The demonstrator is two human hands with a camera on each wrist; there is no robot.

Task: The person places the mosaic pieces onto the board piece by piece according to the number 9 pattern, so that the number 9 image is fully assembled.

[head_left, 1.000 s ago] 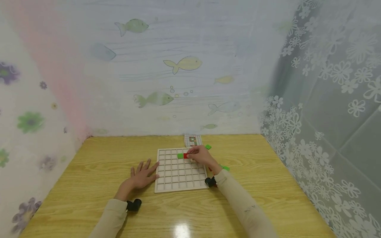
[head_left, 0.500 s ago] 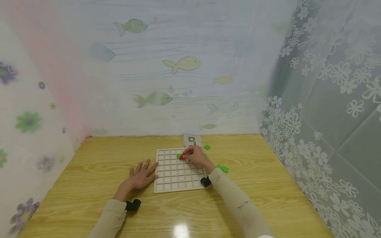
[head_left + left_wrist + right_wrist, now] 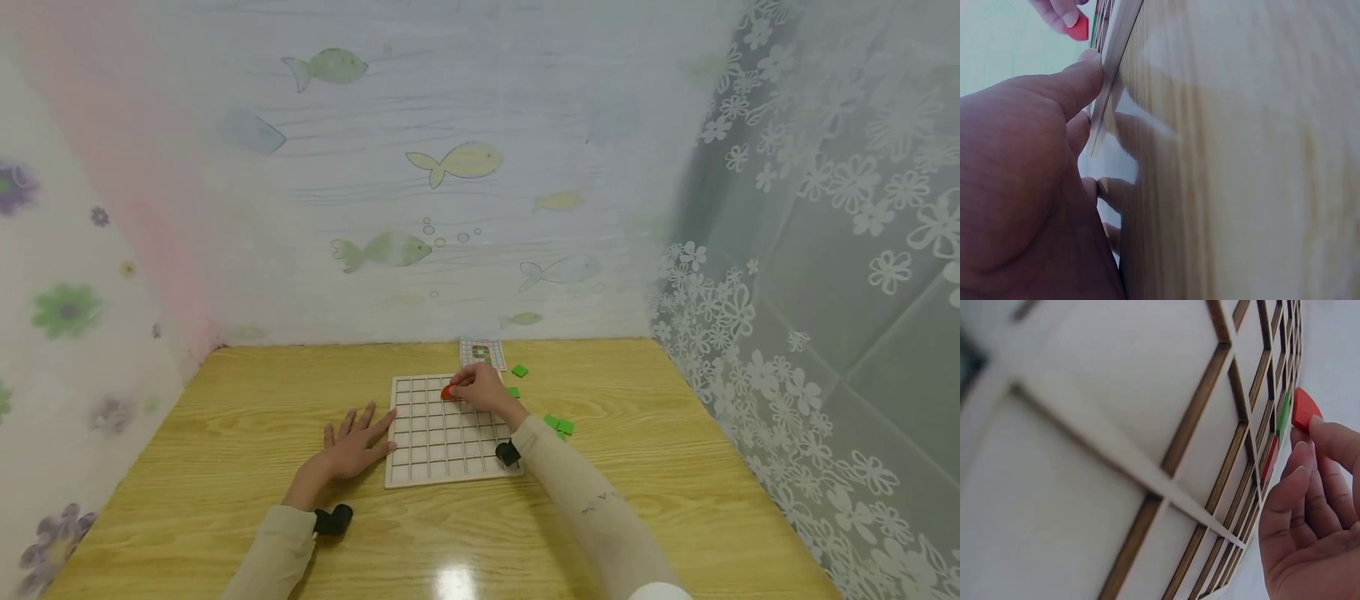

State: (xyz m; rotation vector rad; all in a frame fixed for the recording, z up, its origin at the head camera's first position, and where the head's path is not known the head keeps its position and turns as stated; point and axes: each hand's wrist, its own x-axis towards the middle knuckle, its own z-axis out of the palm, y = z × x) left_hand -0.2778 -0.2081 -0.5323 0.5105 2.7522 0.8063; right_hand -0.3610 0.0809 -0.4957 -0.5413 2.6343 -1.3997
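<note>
- Head view: the grid board (image 3: 446,433) lies on the table (image 3: 225,433) near the middle of its far edge, with bare wood open to the left, right and near sides. A pattern card (image 3: 482,352) sits just beyond the board's far edge. Loose green tiles (image 3: 558,424) lie off the board's right edge. The right hand (image 3: 480,390) reaches over the board's far rows and pinches a red tile (image 3: 447,392) at its fingertips. The left hand (image 3: 348,448) lies flat with fingers spread, fingertips touching the board's left edge.
- Left wrist view: the left hand (image 3: 1029,187) rests on the table, one fingertip pressed against the board's edge (image 3: 1116,56). The red tile (image 3: 1079,28) shows at the far end, held by fingertips.
- Right wrist view: the right hand (image 3: 1310,519) holds the red tile (image 3: 1304,409) between fingertips, just above the board's cells (image 3: 1147,425). A green tile (image 3: 1282,414) and another red tile (image 3: 1269,460) sit in cells just beside it.
</note>
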